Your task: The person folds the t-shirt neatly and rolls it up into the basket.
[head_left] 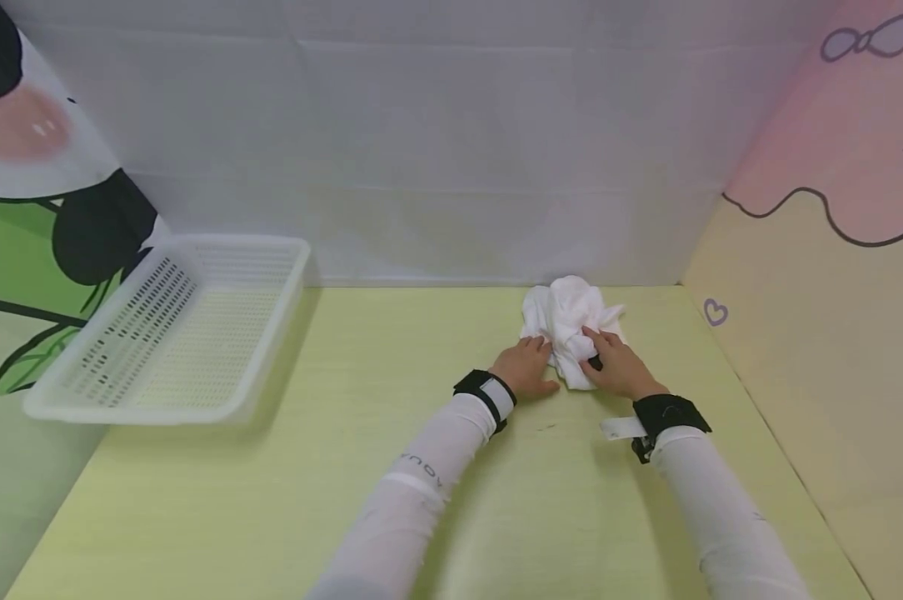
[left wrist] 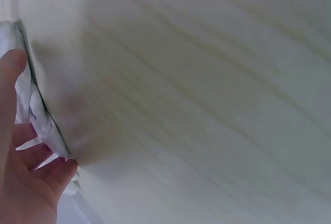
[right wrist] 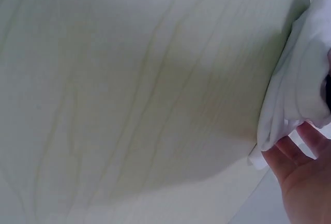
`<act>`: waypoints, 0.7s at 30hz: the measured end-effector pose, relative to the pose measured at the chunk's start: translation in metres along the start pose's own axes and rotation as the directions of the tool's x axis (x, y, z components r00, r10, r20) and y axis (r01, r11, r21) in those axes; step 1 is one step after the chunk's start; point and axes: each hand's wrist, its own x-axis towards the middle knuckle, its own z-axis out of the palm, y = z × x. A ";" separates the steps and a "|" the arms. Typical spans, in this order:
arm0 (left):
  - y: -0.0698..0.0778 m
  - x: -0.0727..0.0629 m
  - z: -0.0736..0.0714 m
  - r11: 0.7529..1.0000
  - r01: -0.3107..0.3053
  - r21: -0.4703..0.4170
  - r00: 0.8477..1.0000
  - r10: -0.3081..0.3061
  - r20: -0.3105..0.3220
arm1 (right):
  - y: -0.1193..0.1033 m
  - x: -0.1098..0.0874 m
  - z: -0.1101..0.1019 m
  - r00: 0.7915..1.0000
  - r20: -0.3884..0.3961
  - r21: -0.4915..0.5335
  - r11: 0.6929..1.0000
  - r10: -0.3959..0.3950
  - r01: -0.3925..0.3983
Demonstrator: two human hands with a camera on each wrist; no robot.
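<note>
White cloth: lies bunched on the table, well to the right of the basket and about level with it; we see heaped folds and an uneven edge, with no neat shape.
Left hand: at the cloth edge that faces the basket; in the left wrist view we see bent fingers and a thumb with cloth between them, so we take it as a narrow hold on that edge.
Right hand: on the cloth's far side from the basket; its bent fingers meet the lower edge in the right wrist view, and we read it as gripping the folds.
Dark patch: beside the right hand's fingers; we cannot tell whether it belongs to the cloth.
Step at the cloth: we judge that both sides are being taken hold of, with the folds not yet put in order.
Next move for the hands: we think it calls for a sure hold on both edges, so that any lift or spread brings the layers along evenly and none slips out.
Back wall: rises behind the basket.
</note>
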 end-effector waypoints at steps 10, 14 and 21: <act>-0.004 -0.008 0.003 0.999 -0.017 0.032 0.999 0.018 -0.038 | -0.005 -0.002 0.005 1.000 -0.021 0.024 1.000 -0.020 0.020; -0.008 -0.013 0.002 0.999 -0.017 0.037 0.999 0.019 -0.047 | -0.011 -0.002 0.009 0.999 -0.038 0.024 0.999 -0.031 0.032; -0.020 -0.025 0.011 0.997 -0.040 0.073 0.996 0.045 -0.076 | -0.026 -0.005 0.016 0.997 -0.052 -0.003 0.998 -0.057 0.057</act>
